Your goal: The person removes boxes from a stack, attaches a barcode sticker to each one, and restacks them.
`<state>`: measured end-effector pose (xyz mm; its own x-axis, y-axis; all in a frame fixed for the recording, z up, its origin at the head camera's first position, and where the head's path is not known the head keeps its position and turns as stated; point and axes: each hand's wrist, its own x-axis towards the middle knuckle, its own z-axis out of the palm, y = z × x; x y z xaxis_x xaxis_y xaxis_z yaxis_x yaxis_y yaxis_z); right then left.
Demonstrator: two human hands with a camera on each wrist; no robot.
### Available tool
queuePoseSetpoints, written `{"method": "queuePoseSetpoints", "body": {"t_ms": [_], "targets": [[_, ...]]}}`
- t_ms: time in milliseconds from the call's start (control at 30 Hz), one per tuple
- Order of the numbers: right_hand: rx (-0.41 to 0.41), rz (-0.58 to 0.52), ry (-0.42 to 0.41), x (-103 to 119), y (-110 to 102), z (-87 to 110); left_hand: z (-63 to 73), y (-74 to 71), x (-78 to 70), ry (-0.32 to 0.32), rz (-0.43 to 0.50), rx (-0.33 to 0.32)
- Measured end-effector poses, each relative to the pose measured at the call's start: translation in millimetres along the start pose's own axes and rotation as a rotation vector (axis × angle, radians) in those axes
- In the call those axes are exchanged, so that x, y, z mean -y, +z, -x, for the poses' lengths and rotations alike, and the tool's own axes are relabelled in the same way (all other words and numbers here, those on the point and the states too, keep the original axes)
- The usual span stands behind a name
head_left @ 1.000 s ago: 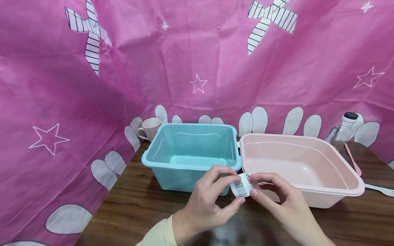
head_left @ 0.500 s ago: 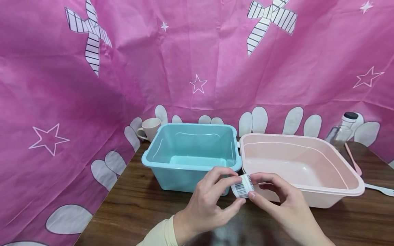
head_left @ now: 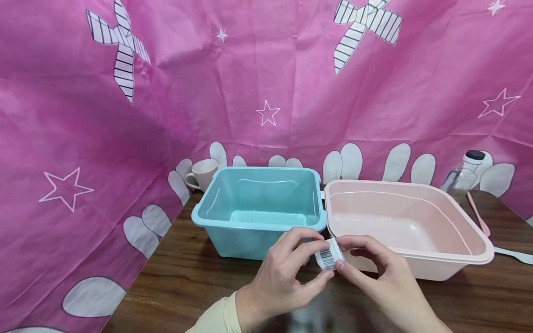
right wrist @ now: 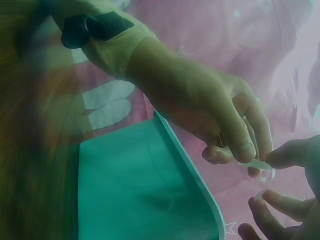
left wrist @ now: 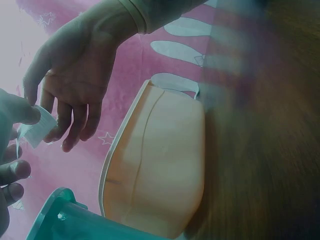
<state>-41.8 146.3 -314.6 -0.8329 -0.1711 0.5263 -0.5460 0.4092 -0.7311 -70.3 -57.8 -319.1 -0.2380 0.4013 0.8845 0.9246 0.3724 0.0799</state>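
White and printed with a barcode, the small item (head_left: 326, 259) is at lower centre of the head view, pinched at its left side by the left hand (head_left: 287, 270) and at its right side by thumb and forefinger of the right hand (head_left: 385, 268). Both hands are raised above the brown wooden table (head_left: 166, 282); a turquoise bin (head_left: 262, 226) stands at centre, just beside a pink basin (head_left: 433, 270) at right of centre.

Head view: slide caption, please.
Left hand and right hand hold a barcode label in front of blue bin, pink basin.
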Motion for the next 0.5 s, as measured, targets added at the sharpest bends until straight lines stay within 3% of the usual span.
{"method": "queuePoseSetpoints", "body": {"t_ms": [267, 500], "targets": [[0.002, 0.012, 0.03, -0.3, 1.5, 0.1, -0.3, 0.0, 1.7, 0.044, -0.048, -0.008], [-0.004, 0.014, 0.043, -0.9, 2.0, 1.7, 0.9, 0.7, 0.9, 0.043, -0.059, 0.002]]}}
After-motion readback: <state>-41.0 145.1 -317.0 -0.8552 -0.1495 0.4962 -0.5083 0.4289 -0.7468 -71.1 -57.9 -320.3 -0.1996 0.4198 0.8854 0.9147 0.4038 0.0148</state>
